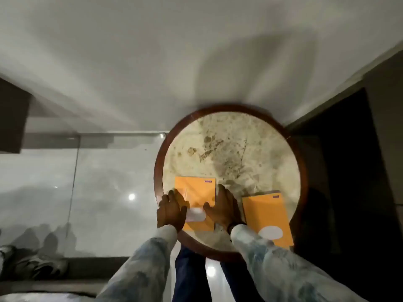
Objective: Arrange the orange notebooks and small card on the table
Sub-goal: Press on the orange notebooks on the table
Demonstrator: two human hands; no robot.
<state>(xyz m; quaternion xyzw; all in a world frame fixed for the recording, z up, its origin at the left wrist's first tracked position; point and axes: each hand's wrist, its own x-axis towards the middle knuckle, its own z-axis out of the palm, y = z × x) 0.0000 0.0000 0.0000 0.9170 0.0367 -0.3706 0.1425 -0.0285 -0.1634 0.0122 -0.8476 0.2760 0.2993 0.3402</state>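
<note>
Two orange notebooks lie on a round marble table [229, 149] with a dark wooden rim. The left notebook [195, 190] is between my hands; my left hand [171, 209] presses on its left edge and my right hand [222, 205] on its right edge, fingers spread flat. A white oval patch [195, 214] shows near its lower end, between my thumbs; I cannot tell whether it is a label or the small card. The right notebook [265, 214] lies apart near the table's right front edge, with a white oval label [270, 233], partly covered by my right sleeve.
A white wall rises behind the table. Glossy grey floor tiles [98, 192] spread to the left, with shoes [32, 264] at the lower left. A dark doorway or cabinet [349, 171] stands to the right. My legs are under the table's front edge.
</note>
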